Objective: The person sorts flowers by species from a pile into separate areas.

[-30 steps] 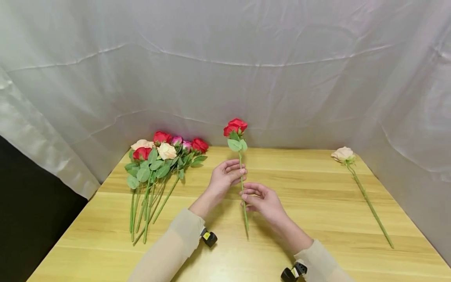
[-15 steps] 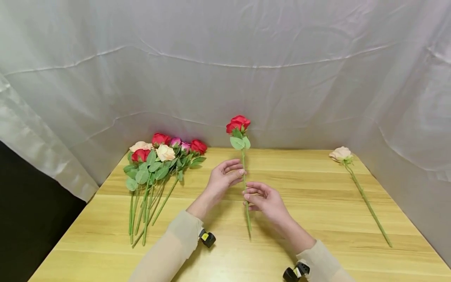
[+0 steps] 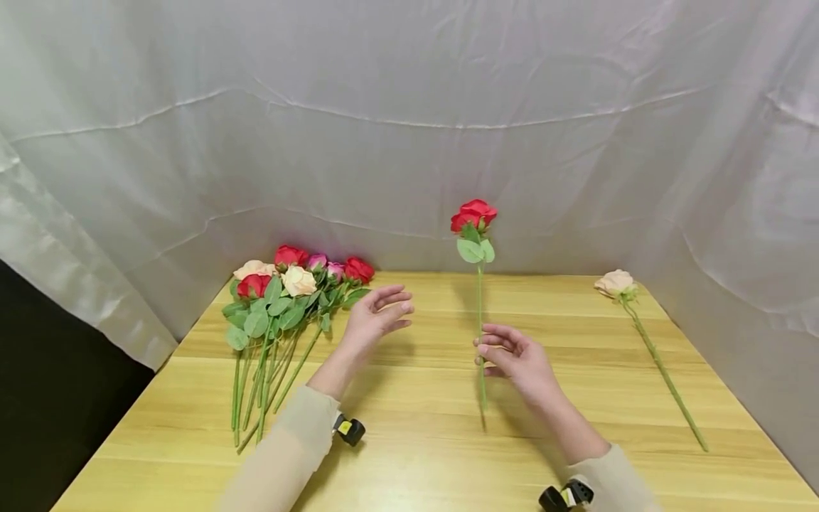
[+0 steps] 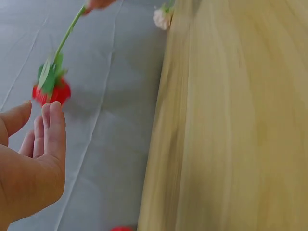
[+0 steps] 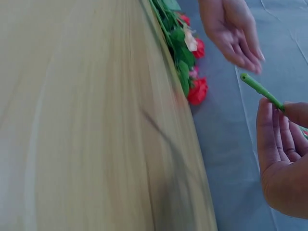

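A single red rose (image 3: 473,216) stands nearly upright above the table, two pale green leaves below its bloom. My right hand (image 3: 520,361) pinches its stem low down between thumb and fingers. In the right wrist view the cut end of the green stem (image 5: 262,91) sticks out past the fingertips. My left hand (image 3: 377,313) is off the stem, fingers loosely extended with nothing in them. It hovers between that rose and a bunch of roses (image 3: 281,291) in red, cream and pink.
The bunch lies on the left of the wooden table (image 3: 409,455), stems toward me. One pale cream rose (image 3: 662,366) lies alone at the right. Grey cloth (image 3: 409,163) hangs behind the table and along its sides.
My left hand has let go of the red rose's stem and moved left. My right hand has carried the rose to the right.
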Motion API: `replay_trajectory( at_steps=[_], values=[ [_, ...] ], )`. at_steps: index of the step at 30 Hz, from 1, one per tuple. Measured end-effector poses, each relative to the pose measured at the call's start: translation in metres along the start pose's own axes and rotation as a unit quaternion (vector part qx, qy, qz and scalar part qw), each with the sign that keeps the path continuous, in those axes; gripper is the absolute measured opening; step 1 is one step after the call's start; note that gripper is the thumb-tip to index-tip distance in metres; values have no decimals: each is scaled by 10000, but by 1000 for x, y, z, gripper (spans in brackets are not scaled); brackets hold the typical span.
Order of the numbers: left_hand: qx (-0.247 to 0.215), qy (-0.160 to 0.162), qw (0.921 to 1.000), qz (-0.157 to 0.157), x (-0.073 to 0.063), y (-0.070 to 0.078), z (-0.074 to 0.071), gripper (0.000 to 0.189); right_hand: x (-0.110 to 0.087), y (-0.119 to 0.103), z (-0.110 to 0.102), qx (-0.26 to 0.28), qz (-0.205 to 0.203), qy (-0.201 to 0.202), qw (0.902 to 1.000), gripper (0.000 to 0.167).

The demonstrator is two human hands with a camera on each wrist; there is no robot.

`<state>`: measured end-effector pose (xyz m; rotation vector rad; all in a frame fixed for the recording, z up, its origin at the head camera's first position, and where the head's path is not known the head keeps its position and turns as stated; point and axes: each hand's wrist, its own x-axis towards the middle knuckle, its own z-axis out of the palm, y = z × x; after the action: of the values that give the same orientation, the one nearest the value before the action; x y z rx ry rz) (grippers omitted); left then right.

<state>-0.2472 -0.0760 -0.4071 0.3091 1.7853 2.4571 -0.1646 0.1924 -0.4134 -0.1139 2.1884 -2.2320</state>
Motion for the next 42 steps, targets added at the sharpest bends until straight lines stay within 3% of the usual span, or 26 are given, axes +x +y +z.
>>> replay_trajectory(
  at_steps=[9,13,20,25,30,42],
  values=[
    [419,344,9984,185,-6,21,-43,46,-7,-4,-39,-355,-103,194,9991,43],
    [818,427,9955,201,-11,29,-66,50,-9,-4,-59,-462,-164,268,9984,35],
    [1571,515,9862,20,-20,37,-106,52,-11,-3,-102,-782,-160,406,9960,34],
    [2125,535,9755,-183,-29,40,-131,55,-10,4,-129,-813,-38,536,9952,39],
    [2522,461,9662,-266,-34,38,-147,58,-9,12,-149,-840,183,628,9943,42],
    [2635,143,9615,-770,-31,35,-169,63,-4,24,-164,-1438,657,445,9864,62]
  ],
)
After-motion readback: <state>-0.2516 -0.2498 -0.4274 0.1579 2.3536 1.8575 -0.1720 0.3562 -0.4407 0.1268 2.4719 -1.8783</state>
